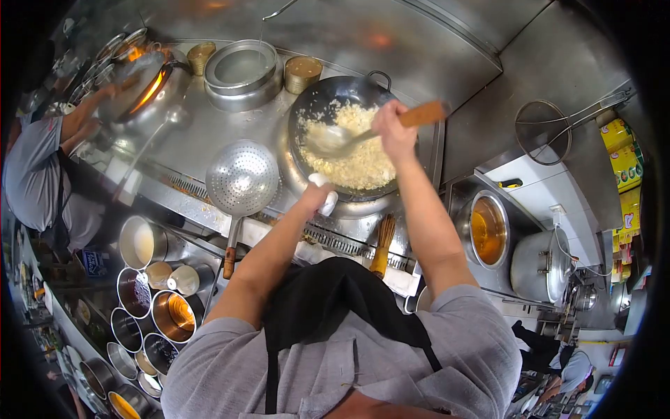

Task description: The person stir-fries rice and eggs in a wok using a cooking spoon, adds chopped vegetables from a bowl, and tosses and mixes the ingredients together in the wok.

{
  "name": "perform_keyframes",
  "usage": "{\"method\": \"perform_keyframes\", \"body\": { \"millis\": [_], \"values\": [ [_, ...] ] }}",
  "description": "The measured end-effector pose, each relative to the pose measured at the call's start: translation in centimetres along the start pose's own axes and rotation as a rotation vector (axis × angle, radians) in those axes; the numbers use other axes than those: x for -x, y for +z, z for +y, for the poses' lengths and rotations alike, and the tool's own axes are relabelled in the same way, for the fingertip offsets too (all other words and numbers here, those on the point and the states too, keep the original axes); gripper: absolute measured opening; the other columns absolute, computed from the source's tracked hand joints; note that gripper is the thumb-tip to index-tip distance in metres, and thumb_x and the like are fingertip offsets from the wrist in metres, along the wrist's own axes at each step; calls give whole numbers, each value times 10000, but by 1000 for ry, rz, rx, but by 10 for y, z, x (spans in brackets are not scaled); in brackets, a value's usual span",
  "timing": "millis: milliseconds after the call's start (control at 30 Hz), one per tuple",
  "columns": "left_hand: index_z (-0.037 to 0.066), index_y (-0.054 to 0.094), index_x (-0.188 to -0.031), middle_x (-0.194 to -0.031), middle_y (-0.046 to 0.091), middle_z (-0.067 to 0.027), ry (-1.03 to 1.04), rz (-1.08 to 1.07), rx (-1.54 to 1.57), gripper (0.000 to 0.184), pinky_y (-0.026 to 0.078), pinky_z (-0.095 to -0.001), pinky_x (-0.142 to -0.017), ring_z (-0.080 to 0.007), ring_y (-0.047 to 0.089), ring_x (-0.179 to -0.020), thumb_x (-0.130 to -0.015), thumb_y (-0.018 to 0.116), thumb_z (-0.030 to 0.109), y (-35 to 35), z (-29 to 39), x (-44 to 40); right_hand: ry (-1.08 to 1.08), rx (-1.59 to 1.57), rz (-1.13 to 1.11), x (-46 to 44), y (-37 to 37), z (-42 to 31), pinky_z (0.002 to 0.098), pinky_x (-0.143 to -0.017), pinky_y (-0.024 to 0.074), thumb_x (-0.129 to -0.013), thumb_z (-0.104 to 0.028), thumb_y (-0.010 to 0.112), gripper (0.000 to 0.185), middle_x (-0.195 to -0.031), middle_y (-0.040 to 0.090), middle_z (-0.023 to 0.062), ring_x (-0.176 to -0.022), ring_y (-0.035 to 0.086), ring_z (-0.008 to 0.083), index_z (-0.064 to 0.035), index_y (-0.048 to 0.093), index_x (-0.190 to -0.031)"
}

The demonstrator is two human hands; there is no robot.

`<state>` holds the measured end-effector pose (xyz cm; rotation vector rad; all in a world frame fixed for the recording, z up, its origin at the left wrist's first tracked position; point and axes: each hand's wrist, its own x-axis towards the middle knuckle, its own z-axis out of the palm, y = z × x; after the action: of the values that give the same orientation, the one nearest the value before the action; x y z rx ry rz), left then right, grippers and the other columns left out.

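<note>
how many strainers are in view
2. A perforated strainer lies left of the wok, and a wire-mesh strainer is to the wok's right. More may be hidden in the cluttered, blurred edges.

Bare right hand (396, 130) and bare left hand (315, 193); forearms uncovered back from both. Well behind the hands, a grey, short-sleeved cloth shirt (474, 349), creased, its wide sleeves ending on the upper arms. Between the arms, a plain black cloth apron (342, 297); narrow black straps (272, 380) cross the shirt front, one on each hand's side.
</note>
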<state>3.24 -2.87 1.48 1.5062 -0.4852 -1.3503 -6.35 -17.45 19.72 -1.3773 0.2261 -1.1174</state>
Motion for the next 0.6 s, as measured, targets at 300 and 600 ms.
{"method": "perform_keyframes", "body": {
  "millis": [300, 600],
  "values": [
    [31, 484, -1150, -899, 600, -71, -226, -71, 290, 426, 494, -314, -676, -174, 593, -769, -917, 498, 387, -79, -14, 107, 23, 220, 35, 8, 43, -34, 230, -441, 320, -883, -233, 598, 309, -519, 391, -21, -455, 391, 83, -81, 438, -667],
    [-41, 474, -1187, -1029, 593, -114, -37, 89, 251, 509, 487, -332, -756, -200, 598, -872, -891, 554, 364, -144, -47, 150, 122, 416, 239, -18, 71, -50, 224, -373, 310, -839, -166, 671, 275, -506, 436, -17, -406, 409, 78, -66, 468, -683]
  ]
}}
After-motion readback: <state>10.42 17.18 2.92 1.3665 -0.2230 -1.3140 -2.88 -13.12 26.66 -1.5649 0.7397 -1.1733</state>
